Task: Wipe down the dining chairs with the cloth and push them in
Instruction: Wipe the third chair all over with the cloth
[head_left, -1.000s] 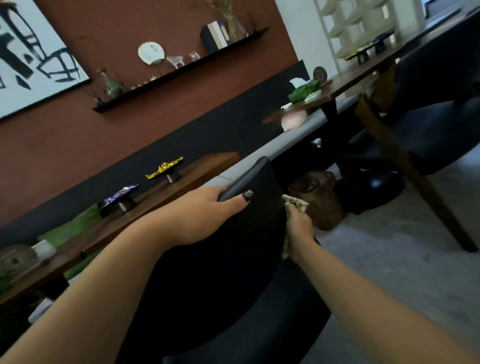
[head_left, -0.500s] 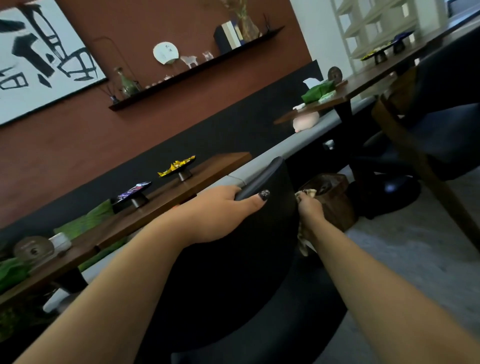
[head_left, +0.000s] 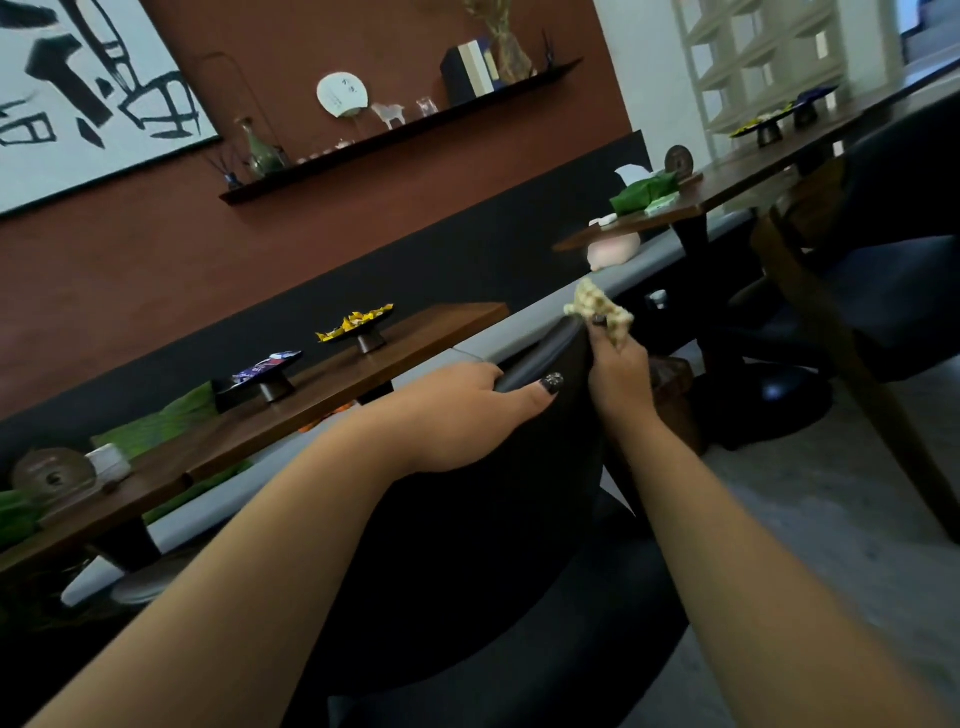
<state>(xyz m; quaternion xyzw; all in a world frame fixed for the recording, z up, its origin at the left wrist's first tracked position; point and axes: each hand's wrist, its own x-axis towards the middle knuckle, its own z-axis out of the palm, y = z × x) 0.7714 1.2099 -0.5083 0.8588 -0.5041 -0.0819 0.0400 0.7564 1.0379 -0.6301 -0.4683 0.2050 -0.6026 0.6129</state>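
At the far left a long wooden table (head_left: 311, 395) runs along a dark wall bench, carrying a round bronze disc (head_left: 52, 475), a small white cup (head_left: 108, 462), a dish of purple wrappers (head_left: 266, 370) and a dish of yellow wrappers (head_left: 358, 325), both on short stands. Above, a wall shelf (head_left: 395, 136) holds a white fan, a small horse figure and books.

In the middle stands the dark dining chair (head_left: 467, 545), its curved back facing the camera. The left hand (head_left: 467, 410) grips the top edge of the back: fingers curled over the far side, thumb lying on the near face.

Just to the right, the right hand (head_left: 618, 371) pinches a bunched, pale speckled cloth (head_left: 600, 309), its grip closed round the cloth, which rises above the fingers and touches the chair back's upper right corner.

Farther right, a second table (head_left: 727, 192) bears a green bundle (head_left: 644, 192), with another dark chair (head_left: 893, 291) beside it.
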